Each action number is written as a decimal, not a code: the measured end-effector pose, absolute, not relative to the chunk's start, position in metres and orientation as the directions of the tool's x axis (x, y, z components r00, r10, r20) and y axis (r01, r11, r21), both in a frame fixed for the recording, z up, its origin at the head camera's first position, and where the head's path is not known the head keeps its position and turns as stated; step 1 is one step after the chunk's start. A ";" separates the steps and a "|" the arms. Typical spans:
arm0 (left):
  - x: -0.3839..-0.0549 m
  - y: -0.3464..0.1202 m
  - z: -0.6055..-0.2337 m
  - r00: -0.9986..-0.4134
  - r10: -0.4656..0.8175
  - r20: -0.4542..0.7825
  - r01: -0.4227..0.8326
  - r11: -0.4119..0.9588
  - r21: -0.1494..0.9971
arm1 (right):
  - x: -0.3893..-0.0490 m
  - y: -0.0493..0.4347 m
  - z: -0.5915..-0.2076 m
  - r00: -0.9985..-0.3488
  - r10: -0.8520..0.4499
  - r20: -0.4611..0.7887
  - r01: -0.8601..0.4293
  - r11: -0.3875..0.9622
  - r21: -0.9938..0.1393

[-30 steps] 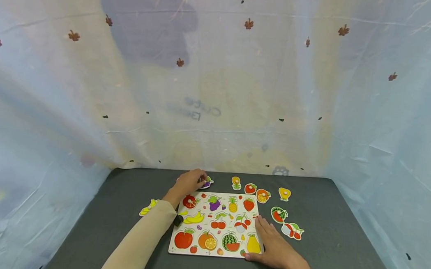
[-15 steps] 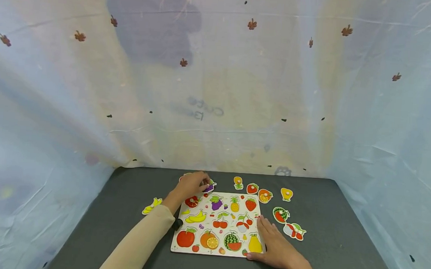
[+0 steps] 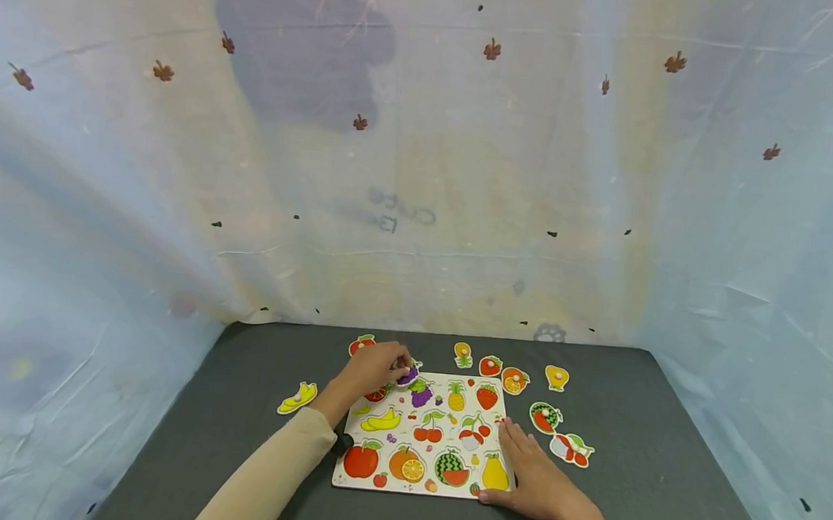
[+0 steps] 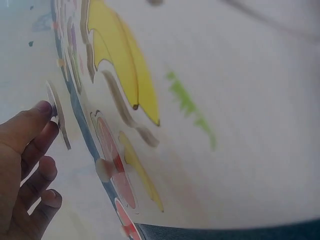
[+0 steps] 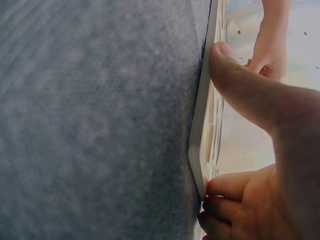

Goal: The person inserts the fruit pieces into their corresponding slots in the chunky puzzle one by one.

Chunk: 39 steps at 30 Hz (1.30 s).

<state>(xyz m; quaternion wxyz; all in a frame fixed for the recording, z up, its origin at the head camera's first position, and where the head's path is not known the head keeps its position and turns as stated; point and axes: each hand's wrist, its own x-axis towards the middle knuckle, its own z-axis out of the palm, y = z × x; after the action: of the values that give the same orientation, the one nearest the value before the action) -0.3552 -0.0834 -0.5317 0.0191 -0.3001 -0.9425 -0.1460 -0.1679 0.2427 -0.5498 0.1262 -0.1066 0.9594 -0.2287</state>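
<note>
My left hand [image 3: 379, 367] pinches a grape puzzle piece [image 3: 408, 374] between thumb and fingertips, just over the far edge of the white fruit puzzle board [image 3: 412, 443]. In the left wrist view the grape piece [image 4: 60, 117] is seen nearly edge-on, tilted and off the board, with thumb and forefinger on it. My right hand [image 3: 534, 475] holds the board's near right corner, its thumb on the near edge and its fingers along the right side. A red cut-fruit piece [image 3: 376, 393] with a knob sits in the board's far left corner, partly behind the left hand.
Loose knobbed pieces lie round the board on the dark cloth: banana [image 3: 297, 397] left, apple [image 3: 361, 344], pineapple [image 3: 463, 354] and strawberry [image 3: 490, 365] behind, and orange [image 3: 515, 380], pear [image 3: 556, 377], watermelon [image 3: 545, 417] and cherry [image 3: 572, 449] right. A patterned curtain [image 3: 422, 173] surrounds the table.
My left hand has brought the grape piece from behind the board to its far edge, toward me and slightly right. The apple piece behind the hand has come into view. The right hand stays put.
</note>
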 end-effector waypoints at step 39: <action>-0.336 -0.062 -0.540 -0.758 0.639 0.129 0.651 0.752 0.103 | -0.165 0.240 -0.544 -0.947 -0.261 -0.187 -0.146 0.868 -0.474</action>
<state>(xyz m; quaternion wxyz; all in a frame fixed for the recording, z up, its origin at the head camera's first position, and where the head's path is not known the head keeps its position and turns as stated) -0.3358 -0.0621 -0.5400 0.0430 -0.3451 -0.9349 -0.0709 -0.1648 0.2397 -0.5435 0.1234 -0.1060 0.9586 -0.2336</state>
